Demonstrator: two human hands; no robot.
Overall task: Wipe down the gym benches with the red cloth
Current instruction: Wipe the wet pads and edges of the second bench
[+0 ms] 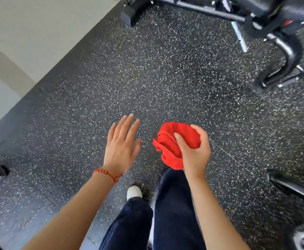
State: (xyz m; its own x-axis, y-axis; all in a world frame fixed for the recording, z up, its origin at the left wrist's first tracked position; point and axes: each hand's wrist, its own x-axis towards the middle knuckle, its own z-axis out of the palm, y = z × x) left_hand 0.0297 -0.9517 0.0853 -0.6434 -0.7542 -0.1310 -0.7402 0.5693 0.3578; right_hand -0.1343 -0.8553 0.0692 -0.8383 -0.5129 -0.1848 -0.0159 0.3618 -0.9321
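Red cloth (172,145), one only, bunched into a ball and clutched in the right hand (195,152), in the air above the speckled rubber floor (147,78), in front of the legs and well short of the equipment. Right fingers (197,129) curled tight round the bundle, thumb pressed across its near side, loose folds spilling out below the palm; forearm reached forward from the lower right. Left hand (121,150) empty and flat, palm down, fingers spread wide and pointed ahead, set just beside the cloth but apart from it. One red beaded bracelet (105,173) worn at the left wrist. Two bare forearms, two legs in dark navy trousers (172,204), and one white shoe tip (134,192) seen between them; second foot hidden. One black bench frame (210,9) stood at the top right, its padded part cut off by the edge, with a curved black metal foot (290,56) resting on the floor. Further dark equipment partly seen at the right edge and the left edge, too cropped to tell apart. Pale wall (30,29) ran along the upper left.
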